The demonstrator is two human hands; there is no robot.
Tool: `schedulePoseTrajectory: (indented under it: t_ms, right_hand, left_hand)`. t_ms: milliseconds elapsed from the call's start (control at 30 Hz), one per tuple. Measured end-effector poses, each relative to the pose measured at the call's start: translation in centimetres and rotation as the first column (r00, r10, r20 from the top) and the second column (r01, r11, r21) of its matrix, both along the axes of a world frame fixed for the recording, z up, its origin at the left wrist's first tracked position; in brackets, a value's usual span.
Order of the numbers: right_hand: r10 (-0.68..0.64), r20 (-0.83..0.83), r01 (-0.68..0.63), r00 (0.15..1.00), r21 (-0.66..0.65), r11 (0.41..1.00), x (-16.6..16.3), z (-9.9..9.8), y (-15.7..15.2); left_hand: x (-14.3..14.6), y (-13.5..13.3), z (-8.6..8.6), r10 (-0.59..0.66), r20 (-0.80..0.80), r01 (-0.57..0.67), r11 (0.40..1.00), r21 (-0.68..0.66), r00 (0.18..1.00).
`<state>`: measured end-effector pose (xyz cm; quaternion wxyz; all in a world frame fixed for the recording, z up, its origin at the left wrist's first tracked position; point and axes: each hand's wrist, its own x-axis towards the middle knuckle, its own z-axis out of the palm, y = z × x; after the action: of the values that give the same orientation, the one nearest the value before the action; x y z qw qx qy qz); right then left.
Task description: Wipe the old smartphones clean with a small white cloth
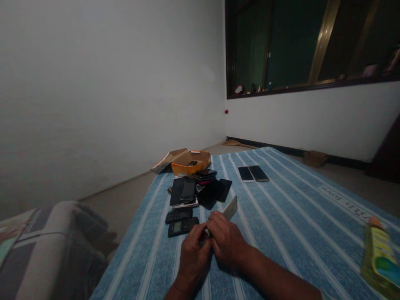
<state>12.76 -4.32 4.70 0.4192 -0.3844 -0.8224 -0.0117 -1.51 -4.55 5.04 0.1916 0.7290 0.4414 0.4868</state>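
Observation:
My left hand (194,251) and my right hand (227,238) meet low in the middle of the view, over the striped cloth. Both are closed round a pale, thin mobile phone (230,208), tilted up so that one end sticks out beyond the right fingers. The rest of it is hidden by my fingers. A small light bit shows between the hands, too small to name. Just beyond my left hand lie two black keypad phones (183,226). Behind them is a loose pile of dark phones (187,189), some stacked on others.
An open orange cardboard box (187,170) stands behind the pile. Two phones (253,173) lie side by side farther right. A bottle of yellow-green liquid (379,260) is at the right edge. Grey striped fabric (59,246) covers something at left. The blue striped cloth (281,233) spreads beneath.

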Motion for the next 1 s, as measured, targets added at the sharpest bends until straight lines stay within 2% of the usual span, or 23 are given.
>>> schedulePoseTrajectory:
  t_ms: [233, 433, 667, 833, 1000]
  right_hand:
    - [-0.005, -0.023, 0.006, 1.000, 0.067, 0.998, 0.2, 0.2, -0.1]
    - [-0.040, -0.014, 0.041, 0.999, 0.047, 0.998, 0.5, 0.7, -0.1]
    - [-0.023, -0.007, 0.023, 1.000, 0.048, 0.999, 0.3, 1.4, -0.2]
    - [-0.031, 0.008, 0.031, 0.999, 0.041, 0.999, 0.1, 1.3, -0.1]
    - [-0.022, 0.004, 0.021, 1.000, 0.066, 0.998, 0.7, 1.1, 0.5]
  left_hand:
    - [0.1, -0.2, -0.3, 0.024, 0.022, -0.023, 0.997, -0.074, 0.999]
    - [0.1, -0.2, -0.4, 0.043, 0.014, -0.043, 0.998, -0.043, 0.999]
    - [0.1, -0.1, -0.7, 0.043, -0.023, -0.044, 0.998, -0.051, 0.999]
    - [0.2, -0.2, -0.4, 0.043, -0.034, -0.045, 0.997, -0.060, 0.999]
    - [0.1, 0.0, -1.0, 0.049, -0.049, -0.052, 0.998, -0.044, 0.998]
